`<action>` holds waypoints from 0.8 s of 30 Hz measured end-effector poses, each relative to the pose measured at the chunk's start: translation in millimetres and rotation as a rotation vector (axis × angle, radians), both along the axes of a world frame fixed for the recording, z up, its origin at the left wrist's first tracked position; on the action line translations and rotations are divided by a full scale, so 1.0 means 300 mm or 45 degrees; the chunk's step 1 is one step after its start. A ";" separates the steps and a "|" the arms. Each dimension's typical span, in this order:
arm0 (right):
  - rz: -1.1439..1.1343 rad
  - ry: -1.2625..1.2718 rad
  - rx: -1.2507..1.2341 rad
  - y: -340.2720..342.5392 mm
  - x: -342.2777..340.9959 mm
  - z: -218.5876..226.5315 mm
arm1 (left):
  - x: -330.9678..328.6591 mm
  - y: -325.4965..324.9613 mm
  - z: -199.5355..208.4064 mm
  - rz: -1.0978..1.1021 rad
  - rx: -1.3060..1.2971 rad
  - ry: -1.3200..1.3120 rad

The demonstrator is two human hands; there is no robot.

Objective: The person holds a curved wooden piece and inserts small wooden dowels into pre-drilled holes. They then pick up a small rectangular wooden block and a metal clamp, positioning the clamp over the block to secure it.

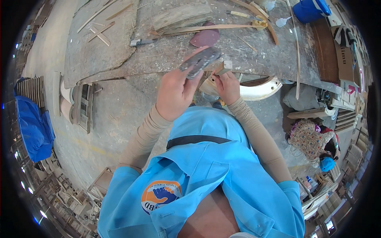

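My left hand (174, 93) is closed around a dark, flat, elongated object (201, 62) with a scuffed, pale-flecked surface; its exact kind cannot be made out. It is held up at the near edge of the workbench (158, 59). Close by on the right, my right hand (228, 89) grips a pale curved wooden part (258, 92) with holes near its ends. A squared wooden end (224, 67) sticks up just beyond my right fingers. Behind my hands a dark red sheet (206, 36) lies on the bench.
On the bench are wooden boards (180, 18), a chisel-like tool (143, 42), thin strips (101, 33), a brush (240, 14) and a blue bucket (310, 10). A cardboard box (346, 59) stands far right. Another person (313, 139) crouches at the right. A blue tarp (33, 127) hangs at left.
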State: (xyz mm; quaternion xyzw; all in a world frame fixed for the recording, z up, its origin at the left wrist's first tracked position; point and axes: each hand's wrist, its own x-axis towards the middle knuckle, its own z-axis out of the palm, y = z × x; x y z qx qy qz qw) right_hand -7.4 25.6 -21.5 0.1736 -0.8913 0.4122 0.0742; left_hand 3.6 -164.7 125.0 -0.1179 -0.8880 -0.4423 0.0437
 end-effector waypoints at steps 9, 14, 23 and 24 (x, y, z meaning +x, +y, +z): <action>0.003 0.107 0.089 -0.002 0.010 0.005 | -0.041 0.073 0.068 -0.210 -0.136 -0.074; 0.021 -0.065 0.041 -0.009 -0.002 0.021 | -0.043 0.030 0.093 -0.039 0.057 0.202; -0.041 -0.082 -0.046 -0.004 0.003 0.016 | -0.005 0.010 0.004 0.123 0.198 0.124; -0.043 -0.086 -0.051 -0.005 0.004 0.016 | 0.000 0.007 -0.006 0.128 0.185 0.127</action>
